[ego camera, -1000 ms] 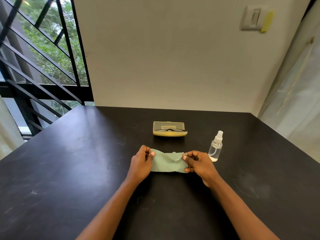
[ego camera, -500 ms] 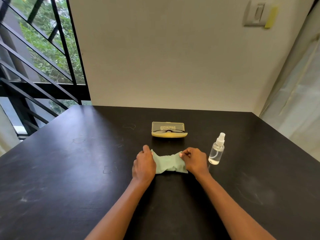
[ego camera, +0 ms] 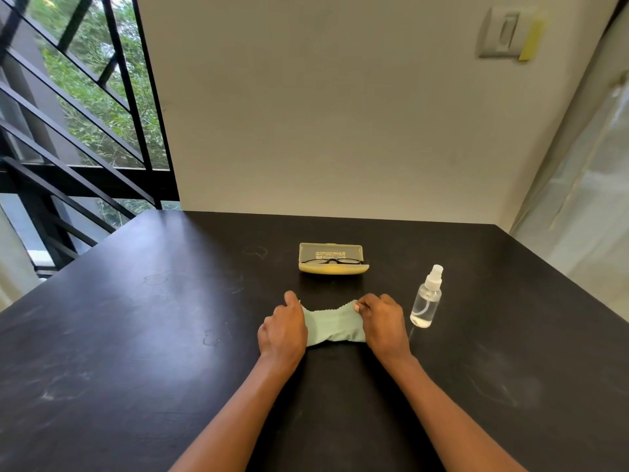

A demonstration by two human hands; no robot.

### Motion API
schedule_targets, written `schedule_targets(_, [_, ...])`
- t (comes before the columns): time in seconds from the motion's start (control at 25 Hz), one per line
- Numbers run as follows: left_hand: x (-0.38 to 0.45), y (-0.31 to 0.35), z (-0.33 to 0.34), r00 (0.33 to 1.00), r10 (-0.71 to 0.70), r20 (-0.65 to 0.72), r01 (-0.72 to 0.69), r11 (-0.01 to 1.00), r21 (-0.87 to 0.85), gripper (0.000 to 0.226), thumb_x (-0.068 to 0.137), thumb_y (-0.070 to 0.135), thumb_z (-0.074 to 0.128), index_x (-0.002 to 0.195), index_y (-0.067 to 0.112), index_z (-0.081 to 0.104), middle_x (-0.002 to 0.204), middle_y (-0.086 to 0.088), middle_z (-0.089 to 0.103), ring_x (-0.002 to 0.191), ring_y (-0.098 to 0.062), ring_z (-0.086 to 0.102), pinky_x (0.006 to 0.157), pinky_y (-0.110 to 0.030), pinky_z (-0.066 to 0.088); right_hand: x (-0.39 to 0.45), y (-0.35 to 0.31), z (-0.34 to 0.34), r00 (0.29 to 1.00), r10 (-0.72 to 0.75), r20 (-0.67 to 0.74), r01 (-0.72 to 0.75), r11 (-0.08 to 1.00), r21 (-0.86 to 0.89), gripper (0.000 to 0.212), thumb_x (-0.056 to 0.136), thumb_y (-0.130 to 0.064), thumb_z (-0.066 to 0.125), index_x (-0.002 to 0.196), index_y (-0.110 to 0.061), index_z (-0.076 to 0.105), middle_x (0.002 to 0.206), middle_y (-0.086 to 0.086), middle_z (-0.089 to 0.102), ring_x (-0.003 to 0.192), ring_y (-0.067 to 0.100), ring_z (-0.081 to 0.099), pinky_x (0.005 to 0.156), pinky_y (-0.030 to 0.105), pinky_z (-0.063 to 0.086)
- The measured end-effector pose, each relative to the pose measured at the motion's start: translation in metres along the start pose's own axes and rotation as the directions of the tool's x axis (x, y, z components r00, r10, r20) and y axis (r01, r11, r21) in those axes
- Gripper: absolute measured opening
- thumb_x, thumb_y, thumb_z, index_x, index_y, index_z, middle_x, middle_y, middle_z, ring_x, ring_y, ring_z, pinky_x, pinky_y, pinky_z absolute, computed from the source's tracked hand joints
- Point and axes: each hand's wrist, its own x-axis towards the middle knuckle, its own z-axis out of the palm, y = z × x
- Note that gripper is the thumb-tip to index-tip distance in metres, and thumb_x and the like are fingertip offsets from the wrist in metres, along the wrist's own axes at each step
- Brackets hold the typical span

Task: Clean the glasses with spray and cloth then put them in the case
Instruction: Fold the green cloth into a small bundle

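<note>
Barely begun, I judge: left hand [ego camera: 282,330] and right hand [ego camera: 383,321] each keep a grip pinching the pale green cloth [ego camera: 332,323] on the black counter [ego camera: 136,335], the clear plastic spray bottle [ego camera: 427,298] standing untouched beside them and the black-framed glasses [ego camera: 332,261] lying uncleaned in the open yellow case [ego camera: 333,269].

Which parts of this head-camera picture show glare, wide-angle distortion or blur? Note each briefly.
Head view: window daylight from the left leaves pale glare patches on the black table; wide-angle lens bends the window bars and the wall edges; the wall switch looks soft; the cloth and spray bottle are sharp.
</note>
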Motion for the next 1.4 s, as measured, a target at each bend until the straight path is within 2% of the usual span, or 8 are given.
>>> schedule_targets(0.4, [0.000, -0.002, 0.001, 1.000, -0.028, 0.013, 0.027, 0.998, 0.058, 0.020, 0.097, 0.021, 0.040, 0.114, 0.013, 0.036, 0.108, -0.009, 0.060, 0.097, -0.029, 0.062, 0.074, -0.037, 0.048, 0.000, -0.003, -0.007, 0.989, 0.092, 0.119, -0.078, 0.989, -0.122, 0.023, 0.094, -0.032, 0.050, 0.105, -0.015, 0.060, 0.102, 0.004, 0.057, 0.089, 0.020, 0.059, 0.072, 0.029, 0.045])
schedule_targets(0.56, [0.000, -0.010, -0.005, 0.996, -0.069, -0.051, 0.069, 0.998, -0.004, 0.022, 0.098, 0.032, 0.036, 0.111, 0.013, 0.039, 0.109, -0.007, 0.059, 0.096, -0.029, 0.061, 0.072, -0.035, 0.042, 0.008, 0.004, -0.021, 0.981, 0.141, 0.132, -0.148, 0.988, 0.043, 0.024, 0.094, -0.034, 0.048, 0.100, -0.015, 0.061, 0.099, 0.006, 0.063, 0.082, 0.014, 0.054, 0.072, 0.028, 0.044])
schedule_targets(0.68, [-0.004, -0.016, -0.005, 0.993, 0.042, -0.111, -0.034, 0.997, 0.068, 0.024, 0.097, 0.034, 0.036, 0.114, 0.020, 0.043, 0.114, -0.005, 0.051, 0.103, -0.024, 0.051, 0.086, -0.038, 0.037, 0.004, 0.012, -0.032, 0.987, 0.004, 0.160, -0.017, 0.997, 0.079, 0.022, 0.095, -0.030, 0.048, 0.103, -0.017, 0.064, 0.102, 0.004, 0.063, 0.086, 0.011, 0.054, 0.074, 0.023, 0.041])
schedule_targets(0.76, [-0.008, -0.017, -0.003, 0.993, 0.113, -0.034, -0.108, 0.987, 0.119, 0.022, 0.096, 0.034, 0.036, 0.115, 0.027, 0.042, 0.119, -0.004, 0.038, 0.107, -0.023, 0.038, 0.090, -0.041, 0.032, -0.001, 0.011, -0.032, 0.958, -0.145, 0.246, 0.139, 0.989, 0.043, 0.025, 0.095, -0.032, 0.046, 0.113, -0.024, 0.062, 0.117, -0.002, 0.060, 0.106, 0.014, 0.052, 0.088, 0.028, 0.041])
schedule_targets(0.96, [-0.018, -0.027, 0.001, 0.993, 0.062, 0.099, -0.077, 0.985, 0.158, 0.026, 0.096, 0.038, 0.030, 0.121, 0.032, 0.036, 0.124, -0.005, 0.027, 0.112, -0.026, 0.029, 0.092, -0.044, 0.026, -0.011, 0.006, -0.024, 0.831, -0.162, 0.532, 0.302, 0.935, -0.187, 0.043, 0.099, -0.039, 0.030, 0.142, -0.038, 0.029, 0.152, -0.017, 0.022, 0.143, 0.015, 0.009, 0.110, 0.048, 0.016])
schedule_targets(1.16, [-0.016, -0.039, -0.004, 0.994, 0.066, 0.086, -0.073, 0.994, 0.080, 0.020, 0.096, 0.035, 0.033, 0.114, 0.028, 0.040, 0.122, -0.003, 0.031, 0.111, -0.023, 0.030, 0.093, -0.041, 0.029, -0.015, 0.015, -0.028, 0.868, -0.115, 0.483, 0.206, 0.968, -0.140, 0.042, 0.100, -0.027, 0.033, 0.141, -0.031, 0.033, 0.152, -0.013, 0.026, 0.142, 0.016, 0.016, 0.110, 0.051, 0.017])
schedule_targets(1.28, [-0.010, -0.043, -0.007, 0.976, 0.209, 0.052, -0.209, 0.978, -0.019, 0.017, 0.095, 0.030, 0.043, 0.111, 0.029, 0.045, 0.121, 0.004, 0.039, 0.111, -0.018, 0.034, 0.094, -0.036, 0.030, -0.018, 0.016, -0.037, 0.914, -0.222, 0.340, 0.244, 0.970, -0.023, 0.030, 0.094, -0.021, 0.046, 0.121, -0.027, 0.054, 0.132, -0.008, 0.049, 0.123, 0.015, 0.039, 0.103, 0.040, 0.035])
schedule_targets(1.4, [-0.006, -0.044, -0.013, 0.899, 0.397, 0.187, -0.381, 0.917, -0.117, 0.010, 0.091, 0.029, 0.053, 0.098, 0.032, 0.046, 0.109, 0.010, 0.048, 0.106, -0.014, 0.041, 0.097, -0.035, 0.038, -0.021, 0.013, -0.046, 0.883, -0.315, 0.348, 0.332, 0.943, 0.012, 0.020, 0.086, -0.027, 0.057, 0.105, -0.027, 0.063, 0.110, -0.008, 0.058, 0.102, 0.009, 0.045, 0.091, 0.033, 0.041])
